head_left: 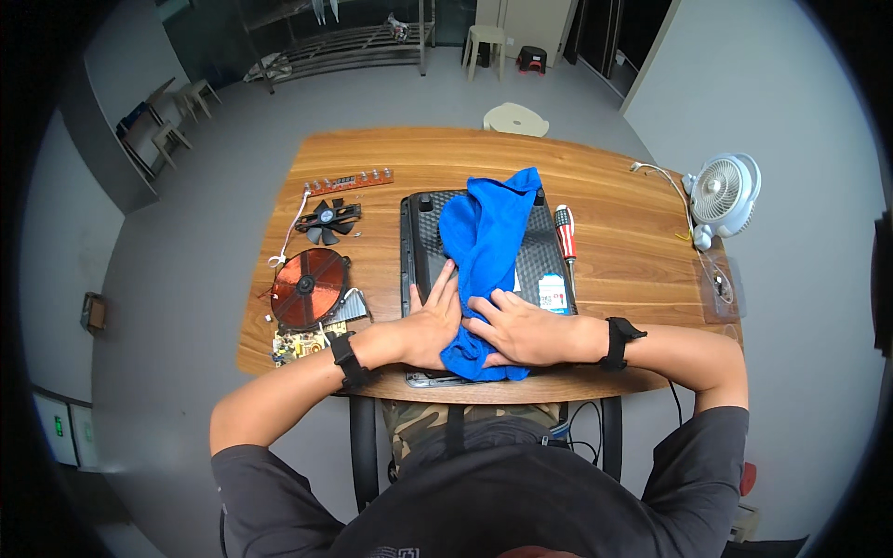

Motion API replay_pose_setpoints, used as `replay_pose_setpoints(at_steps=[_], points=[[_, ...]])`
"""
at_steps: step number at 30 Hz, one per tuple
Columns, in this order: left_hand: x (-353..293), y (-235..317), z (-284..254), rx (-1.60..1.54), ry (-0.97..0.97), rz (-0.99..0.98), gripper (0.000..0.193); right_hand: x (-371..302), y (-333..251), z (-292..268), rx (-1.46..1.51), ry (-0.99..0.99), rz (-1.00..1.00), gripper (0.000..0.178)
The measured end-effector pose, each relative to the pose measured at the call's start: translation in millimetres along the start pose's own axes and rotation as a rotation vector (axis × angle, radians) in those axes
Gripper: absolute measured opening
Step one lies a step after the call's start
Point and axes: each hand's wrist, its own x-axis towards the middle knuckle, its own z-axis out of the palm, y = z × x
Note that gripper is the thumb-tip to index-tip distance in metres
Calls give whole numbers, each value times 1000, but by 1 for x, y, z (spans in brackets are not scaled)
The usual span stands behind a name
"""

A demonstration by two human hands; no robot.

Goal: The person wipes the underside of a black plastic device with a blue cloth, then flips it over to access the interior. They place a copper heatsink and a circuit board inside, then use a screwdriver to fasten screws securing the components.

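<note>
A black textured plastic housing [428, 232] with small round feet lies in front of me at the table's near edge. Across its middle is a crumpled blue cloth [493, 228]. My left hand [428, 330] rests flat on the housing at the cloth's left side, fingers stretched out and thumb apart. With bent fingers, my right hand [530, 330] grips the lower part of the cloth and presses it down. A white and blue label [553, 292] shows on the housing's right side. Just beyond that side is a screwdriver [566, 232] with a striped handle.
On the left of the wooden table [614, 232] are a copper coil [310, 288], a circuit board [302, 346], a black fan [327, 220] and a narrow board with buttons [350, 180]. A small white fan [723, 195] and a clear plastic bag [722, 286] are at the right edge.
</note>
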Motion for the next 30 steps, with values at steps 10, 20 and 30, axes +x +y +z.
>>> replay_pose_setpoints(at_steps=[10,20,30], points=[[-4,-6,-5,-41,-135,82,144,6,22,0,-45,29,-39,49],[-10,5,-12,-23,-29,37,139,5,50,-14,-86,11,31,44],[-21,-55,-31,-220,205,349,75,0,57,-22,21,-6,71,43]])
